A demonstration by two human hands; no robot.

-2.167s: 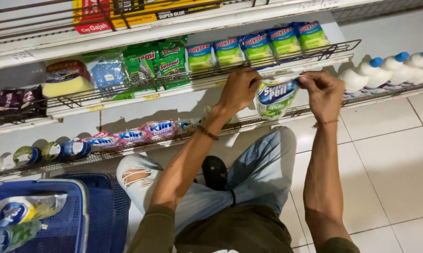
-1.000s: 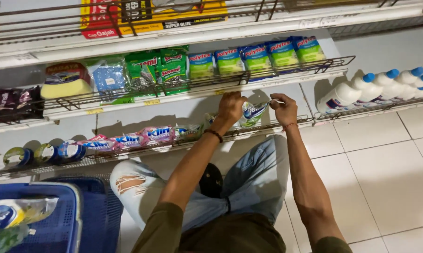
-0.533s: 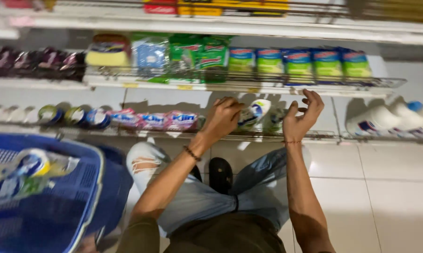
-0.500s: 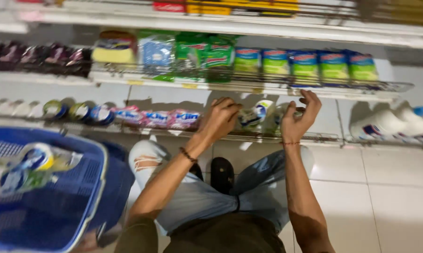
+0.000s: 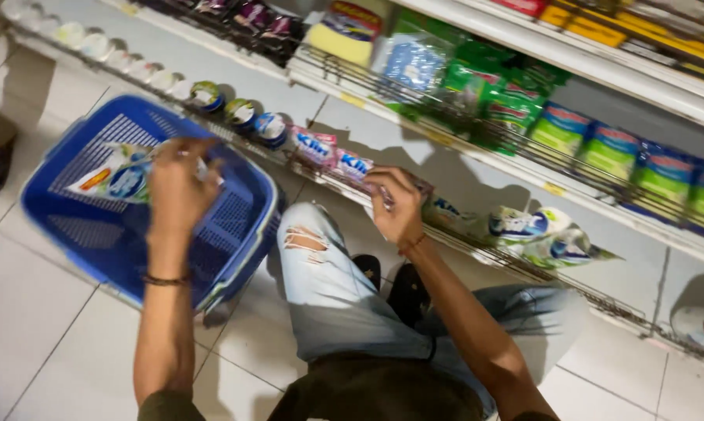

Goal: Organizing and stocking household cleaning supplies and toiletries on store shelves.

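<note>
Basket point(image 5: 235, 234) on floor, left of shelf point(image 5: 477, 156)

A shop aisle seen from above: pale square floor tiles point(image 5: 48, 312) with dark grout lines meet a low white shelf unit point(image 5: 414, 132) running diagonally across the frame. Wire rails point(image 5: 523, 160) edge each shelf level (small yellow price tags clipped along the front). Rows of green packets point(image 5: 570, 129) and small round tubs point(image 5: 204, 93) line the shelves under bright, even indoor light.
</note>
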